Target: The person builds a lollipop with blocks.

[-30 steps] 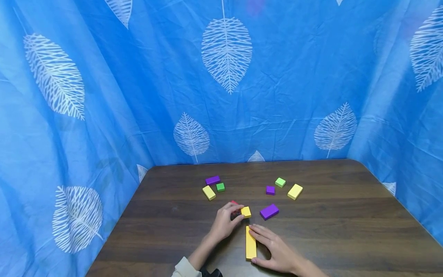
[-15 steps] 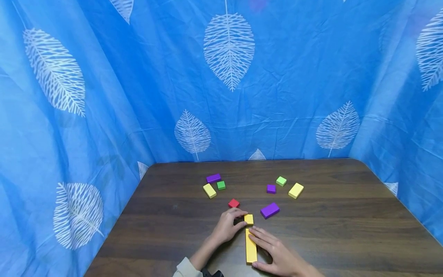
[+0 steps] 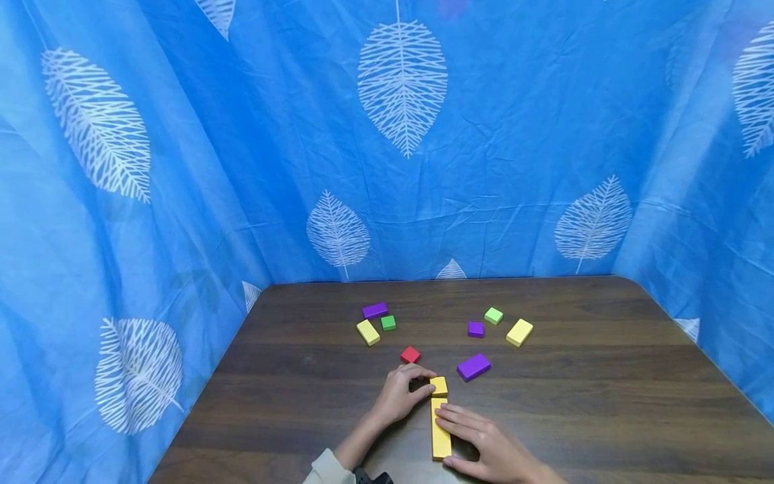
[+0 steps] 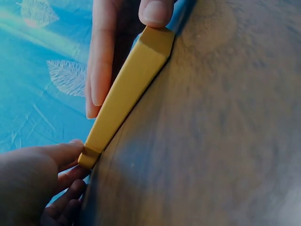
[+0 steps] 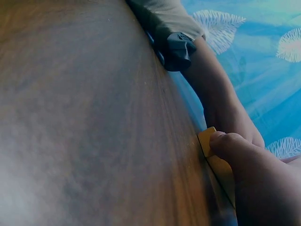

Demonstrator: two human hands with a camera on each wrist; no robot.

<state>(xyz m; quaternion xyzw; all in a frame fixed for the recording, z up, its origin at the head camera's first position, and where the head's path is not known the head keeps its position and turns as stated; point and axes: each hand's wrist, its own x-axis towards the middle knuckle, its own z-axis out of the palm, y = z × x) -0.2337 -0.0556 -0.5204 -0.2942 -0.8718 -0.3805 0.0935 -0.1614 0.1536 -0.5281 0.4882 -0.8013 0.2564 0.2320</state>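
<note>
My left hand pinches a small yellow block between thumb and fingers. The block sits right at the far end of a long yellow block lying lengthwise on the table. Along that long block's right side, my right hand holds it, thumb at the near end and fingers over the far part. The left wrist view shows the two yellow blocks in line, with left fingertips at the small one. In the right wrist view, the right thumb covers part of the long block.
Beyond the left hand lies a red block. Farther left are purple, pale yellow and green blocks. To the right lie a purple block, a smaller purple one, light green and pale yellow blocks.
My left hand has brought the small yellow block nearer and rightward, up to the long block's far end. The red block has come into full view. My right hand stays on the long block.
</note>
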